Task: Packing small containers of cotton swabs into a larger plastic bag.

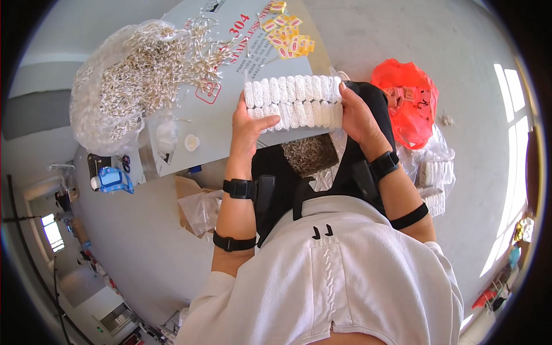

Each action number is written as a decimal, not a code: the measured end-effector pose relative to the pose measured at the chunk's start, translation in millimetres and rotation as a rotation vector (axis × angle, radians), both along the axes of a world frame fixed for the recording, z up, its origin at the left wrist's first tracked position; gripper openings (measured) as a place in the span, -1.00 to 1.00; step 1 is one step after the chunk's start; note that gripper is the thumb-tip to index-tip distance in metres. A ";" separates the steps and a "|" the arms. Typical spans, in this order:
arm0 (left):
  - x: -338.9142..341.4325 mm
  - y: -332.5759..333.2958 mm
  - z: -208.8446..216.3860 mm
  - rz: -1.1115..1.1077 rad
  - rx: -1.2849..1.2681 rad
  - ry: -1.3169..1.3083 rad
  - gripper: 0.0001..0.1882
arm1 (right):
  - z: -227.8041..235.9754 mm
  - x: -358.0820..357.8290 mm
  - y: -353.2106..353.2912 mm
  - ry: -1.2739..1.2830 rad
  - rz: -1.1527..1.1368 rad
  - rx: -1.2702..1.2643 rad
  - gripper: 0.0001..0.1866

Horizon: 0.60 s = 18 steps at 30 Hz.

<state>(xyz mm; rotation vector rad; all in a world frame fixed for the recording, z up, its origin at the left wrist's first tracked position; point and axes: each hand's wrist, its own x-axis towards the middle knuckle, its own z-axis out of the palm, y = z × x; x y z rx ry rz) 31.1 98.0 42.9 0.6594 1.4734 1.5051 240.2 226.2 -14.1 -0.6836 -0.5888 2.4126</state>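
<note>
A block of white cotton swab bundles (294,102), lined up in two rows, is held level above the table's near edge. My left hand (247,127) grips its left end, the thumb lying across the front. At the right end my right hand (360,115) presses against the side with the thumb on top. Both hands are closed on the block, and most fingers are hidden behind it. Below, between my legs, an open box (328,152) holds many loose cotton swabs.
A clear bag (86,109) spills cotton swabs over the grey table (230,129). Small yellow packets (287,34) lie at the far edge, a round white lid (191,142) nearer. On the right are a red plastic bag (411,98) and wrapped white packs (434,181). Scissors (126,163) lie left.
</note>
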 end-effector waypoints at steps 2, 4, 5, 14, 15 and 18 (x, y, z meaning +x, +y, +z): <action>-1.5 -2.9 -14.0 0.009 -0.047 -0.022 -0.12 | -0.9 -0.3 5.4 -0.023 0.001 -0.002 -0.46; -2.8 -5.2 -28.9 0.019 -0.094 -0.047 -0.12 | -0.7 -1.0 9.2 -0.052 0.014 0.002 -0.49; -2.4 -7.5 -36.6 0.039 -0.108 -0.031 -0.12 | -0.7 -0.3 8.4 -0.056 0.014 0.000 -0.49; 3.5 -11.5 -48.0 0.071 -0.243 -0.003 -0.14 | -3.5 -2.3 4.1 -0.526 0.154 0.519 -0.09; 1.0 -5.9 -46.3 0.069 -0.269 0.004 -0.16 | -4.4 -2.8 7.9 -0.526 0.149 0.531 -0.09; -7.5 -12.7 -52.4 0.103 -0.105 -0.117 -0.33 | 0.7 -4.8 11.3 -0.466 0.186 0.504 -0.14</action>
